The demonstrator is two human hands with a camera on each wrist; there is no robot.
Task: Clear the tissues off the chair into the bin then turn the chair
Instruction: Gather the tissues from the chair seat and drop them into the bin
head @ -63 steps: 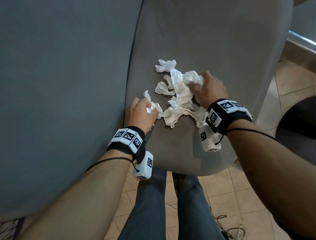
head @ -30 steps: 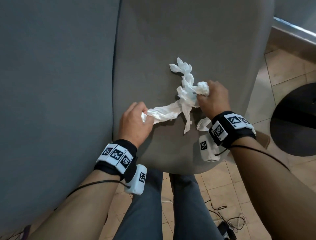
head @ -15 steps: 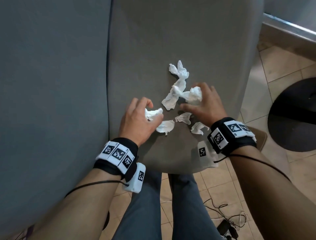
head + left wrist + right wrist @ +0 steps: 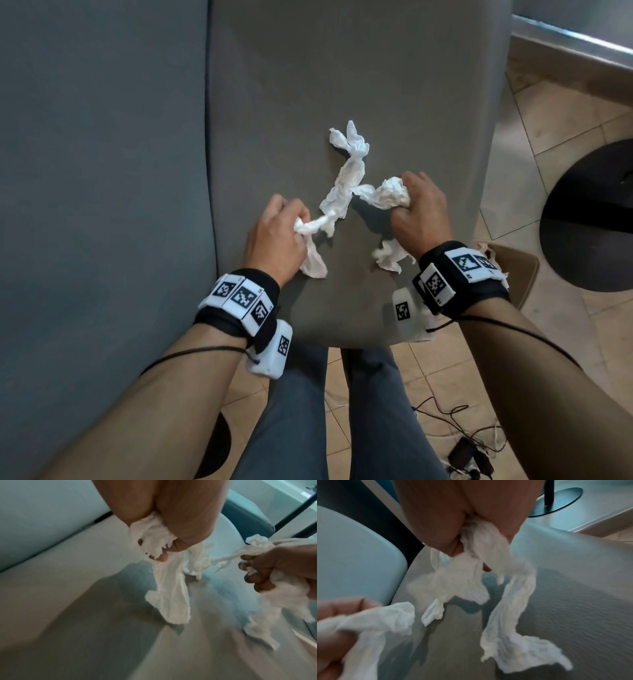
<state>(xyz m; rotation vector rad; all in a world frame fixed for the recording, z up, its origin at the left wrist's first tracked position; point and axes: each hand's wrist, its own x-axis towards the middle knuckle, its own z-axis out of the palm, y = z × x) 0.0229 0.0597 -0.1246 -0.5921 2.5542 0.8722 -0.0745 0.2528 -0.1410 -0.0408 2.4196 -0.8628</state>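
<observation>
Crumpled white tissues [image 4: 346,178] are being lifted off the grey chair seat [image 4: 359,68]. My left hand [image 4: 274,236] grips a bunch of them, with a strip [image 4: 169,596] hanging from its curled fingers. My right hand [image 4: 419,214] clutches another wad [image 4: 392,197], and long strands [image 4: 510,605] dangle from that fist. A twisted length of tissue runs between both hands, its far end trailing toward the chair's back. The brown bin [image 4: 513,270] shows partly behind my right wrist, beside the chair.
A second grey-blue chair [image 4: 102,171] stands close on the left. A black round table base [image 4: 592,219] lies on the tiled floor at right. Cables and a small black device [image 4: 469,455] lie on the floor near my legs [image 4: 308,411].
Half a second ago the tissues lay loose on the seat under my spread fingers. Both hands have now closed on them and lifted slightly, pulling the pieces up off the seat.
</observation>
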